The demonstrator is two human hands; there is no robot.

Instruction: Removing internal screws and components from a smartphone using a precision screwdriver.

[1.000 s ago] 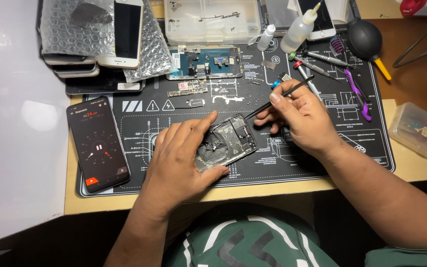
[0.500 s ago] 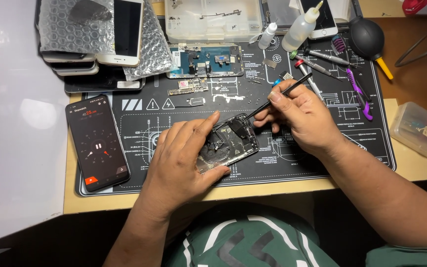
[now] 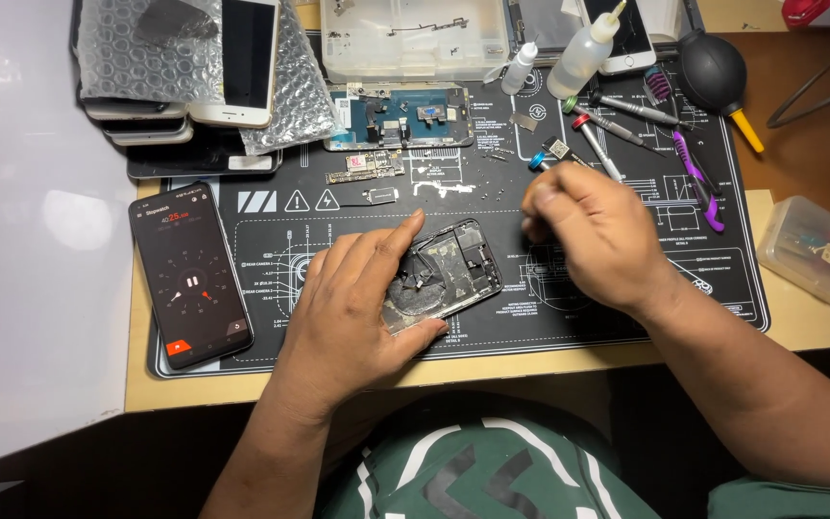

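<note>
Head view looking down at a black repair mat (image 3: 626,332) on a wooden desk. At the mat's far edge sits a clear plastic parts tray (image 3: 415,38) with tiny bits scattered inside, too small to tell what they are. Off the mat's right edge there's a lidded clear box (image 3: 818,255), its contents blurry. The opened phone (image 3: 439,274) lies near the middle of the mat, tilted, back off, showing dark boards and metal shielding. Left hand (image 3: 357,308) clasps it, fingers over its left side and thumb under the near edge. Right hand (image 3: 593,235) hangs just right of the phone, fingers bunched together; can't tell if anything's pinched in there. A phone with a stopwatch screen (image 3: 189,274) lies at the mat's left edge.
</note>
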